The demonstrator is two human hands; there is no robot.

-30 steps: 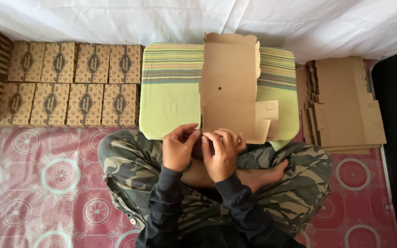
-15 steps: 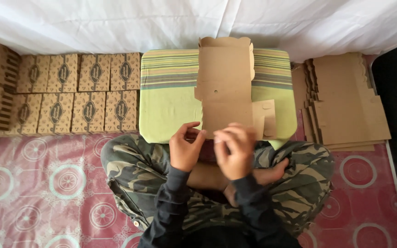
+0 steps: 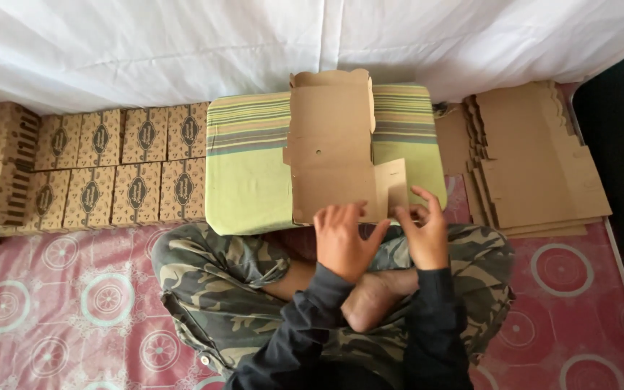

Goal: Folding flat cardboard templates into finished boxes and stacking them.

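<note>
Right now a flat, unfolded brown cardboard box blank [image 3: 330,152] lies lengthwise on a green striped cushion [image 3: 247,166] in front of a person sitting cross-legged in camouflage trousers, its near edge at the knees. The left hand [image 3: 343,242] presses open-fingered on the blank's near edge, holding nothing closed; the right hand [image 3: 422,235] has its fingers spread and curled around the small side flap [image 3: 391,186] at the blank's lower right corner, apparently pinching it, though the grip is partly hidden. The blank looks light and thin, stiff across its panels but ready to bend along the scored creases, so it is best taken by the flaps and panel edges, with a flat palm steadying the middle; rough handling could crumple or tear the tabs. One blank is in hand. To the right lies a stack of more flat brown blanks [image 3: 536,159], fanned, too many and too overlapped to count. To the left stand finished patterned brown boxes [image 3: 113,166]: about eight in two rows, plus a pile at the far left edge.
</note>
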